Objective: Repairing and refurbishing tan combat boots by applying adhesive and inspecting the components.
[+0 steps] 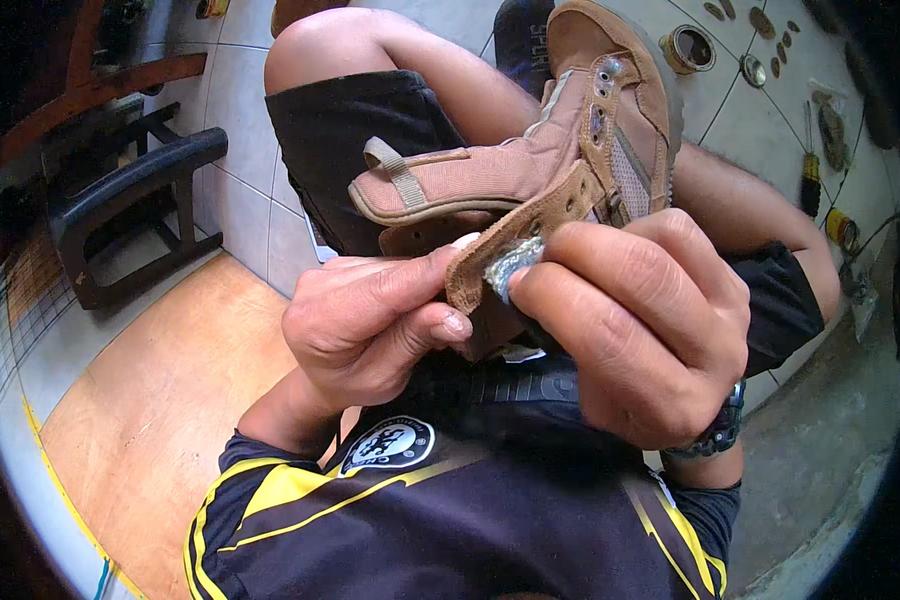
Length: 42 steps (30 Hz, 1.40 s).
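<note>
A tan boot (490, 170) rests across my lap, its toe pointing to the far right and its fabric tongue folded out to the left. My left hand (370, 320) pinches the end of the boot's brown suede eyelet flap between thumb and fingers. Between the thumb and fingers of my right hand (640, 320) is a small wad of pale bluish-grey cloth (511, 265), pressed against the flap's face beside its eyelet holes. The boot's heel side is partly hidden behind my hands.
A black plastic stool (135, 200) stands on the tiles at left, near an orange-brown board (160, 380). At far right are an open tin (690, 48), a round lid (753, 70), several brown scraps (760, 22), a screwdriver (810, 180) and a small yellow can (842, 228).
</note>
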Each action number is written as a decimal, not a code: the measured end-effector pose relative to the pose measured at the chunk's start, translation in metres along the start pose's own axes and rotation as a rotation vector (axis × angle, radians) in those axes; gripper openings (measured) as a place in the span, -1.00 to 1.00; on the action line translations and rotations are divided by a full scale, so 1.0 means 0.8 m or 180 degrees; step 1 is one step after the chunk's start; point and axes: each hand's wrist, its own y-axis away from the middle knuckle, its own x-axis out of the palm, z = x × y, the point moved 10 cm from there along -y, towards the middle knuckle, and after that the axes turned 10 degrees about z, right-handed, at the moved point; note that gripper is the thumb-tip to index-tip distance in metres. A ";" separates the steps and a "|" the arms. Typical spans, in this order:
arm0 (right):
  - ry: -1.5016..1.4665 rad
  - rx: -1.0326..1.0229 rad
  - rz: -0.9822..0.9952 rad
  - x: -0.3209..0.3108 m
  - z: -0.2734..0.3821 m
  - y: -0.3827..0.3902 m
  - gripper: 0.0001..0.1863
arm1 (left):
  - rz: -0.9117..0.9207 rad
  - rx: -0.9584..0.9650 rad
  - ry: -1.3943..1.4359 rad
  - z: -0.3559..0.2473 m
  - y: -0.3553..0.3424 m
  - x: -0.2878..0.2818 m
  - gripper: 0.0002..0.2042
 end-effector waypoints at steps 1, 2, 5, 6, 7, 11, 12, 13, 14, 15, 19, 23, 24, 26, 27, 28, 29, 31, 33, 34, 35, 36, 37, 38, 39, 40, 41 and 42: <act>0.0001 0.0007 0.0000 -0.001 0.005 -0.001 -0.68 | 0.0006 -0.0001 0.0003 0.001 -0.001 0.000 -0.58; -0.0140 0.0105 0.0016 -0.001 0.008 -0.004 -0.69 | -0.0005 0.0123 -0.0074 -0.002 -0.002 -0.001 -0.58; -0.0318 0.0206 0.0041 -0.001 0.003 -0.003 -0.69 | -0.0011 0.0137 -0.0124 -0.007 0.000 -0.001 -0.58; -0.0176 0.0140 0.0055 0.001 -0.002 0.002 -0.68 | -0.0003 0.0034 -0.0090 -0.005 0.000 -0.001 -0.59; -0.0035 0.0074 0.0069 0.002 -0.003 0.004 -0.67 | 0.0002 0.0040 -0.0086 -0.005 0.001 0.000 -0.59; -0.0283 0.0192 -0.0025 0.000 0.000 0.001 -0.68 | -0.0101 -0.0069 0.0261 0.005 0.003 0.002 -0.61; -0.0266 0.0134 -0.0075 0.001 -0.003 0.004 -0.68 | -0.0162 -0.0028 0.0322 0.005 0.003 0.001 -0.62; -0.0143 0.0058 -0.0106 0.003 -0.010 0.009 -0.70 | -0.0223 0.0013 0.0382 0.006 0.003 -0.001 -0.63; -0.0120 0.0128 -0.0106 0.004 -0.020 0.011 -0.70 | -0.0216 0.0056 0.0431 0.010 0.004 0.000 -0.64; -0.0100 0.0210 -0.0105 0.004 -0.027 0.013 -0.71 | -0.0209 0.0053 0.0438 0.010 0.005 0.001 -0.64; -0.0238 0.0315 -0.0204 -0.005 -0.031 0.012 -0.71 | -0.0113 -0.0336 0.1173 0.024 0.004 0.006 -0.60; 0.0038 0.0181 -0.0095 0.001 -0.023 0.009 -0.71 | 0.0067 -0.0567 0.1547 0.030 0.001 0.011 -0.58; -0.0083 0.0186 -0.0088 0.001 -0.016 0.006 -0.70 | 0.0118 -0.0575 0.1540 0.030 0.001 0.013 -0.58; -0.0190 0.0189 -0.0059 0.002 -0.010 0.004 -0.66 | 0.0033 -0.0568 0.1546 0.030 0.002 0.014 -0.58; -0.0185 0.0185 -0.0065 0.001 -0.015 0.006 -0.66 | -0.0052 -0.0547 0.1549 0.030 0.002 0.012 -0.58; 0.0041 0.0119 -0.0035 0.002 -0.020 0.010 -0.65 | -0.0050 -0.0540 0.1545 0.030 0.003 0.012 -0.58; 0.0268 0.0053 -0.0003 0.003 -0.020 0.011 -0.65 | 0.0007 -0.0500 0.1537 0.030 0.005 0.012 -0.58; 0.0245 0.0076 0.0049 0.002 -0.014 0.006 -0.63 | 0.0070 -0.0466 0.1539 0.028 0.004 0.015 -0.58; -0.0047 0.0103 0.0028 0.000 -0.006 0.002 -0.64 | -0.0089 -0.0500 0.1647 0.027 0.001 0.013 -0.58; -0.0063 0.0167 0.0117 -0.001 -0.009 0.002 -0.64 | -0.0085 -0.0495 0.1648 0.027 0.001 0.012 -0.58; 0.0121 0.0086 0.0064 -0.001 -0.014 0.005 -0.64 | -0.0004 -0.0475 0.1632 0.028 0.002 0.012 -0.58; 0.0163 0.0115 0.0057 0.000 -0.021 0.007 -0.63 | 0.0073 -0.0458 0.1615 0.028 0.003 0.013 -0.58; 0.0205 0.0144 0.0050 0.000 -0.024 0.007 -0.63 | 0.0072 -0.0457 0.1614 0.028 0.002 0.015 -0.58; 0.0079 0.0179 0.0097 0.000 -0.019 0.003 -0.64 | -0.0013 -0.0398 0.1568 0.025 0.001 0.014 -0.57; -0.0051 0.0216 0.0146 -0.002 -0.011 -0.002 -0.64 | -0.0099 -0.0345 0.1522 0.023 0.000 0.011 -0.57; -0.0116 0.0258 0.0228 -0.002 -0.006 -0.006 -0.64 | -0.0101 -0.0348 0.1522 0.023 0.001 0.010 -0.57; -0.0120 0.0258 0.0230 -0.001 -0.010 -0.004 -0.64 | -0.0051 -0.0408 0.1544 0.025 0.003 0.011 -0.57; 0.0007 0.0150 0.0118 -0.003 -0.013 0.000 -0.63 | 0.0010 -0.0448 0.1571 0.026 0.003 0.012 -0.56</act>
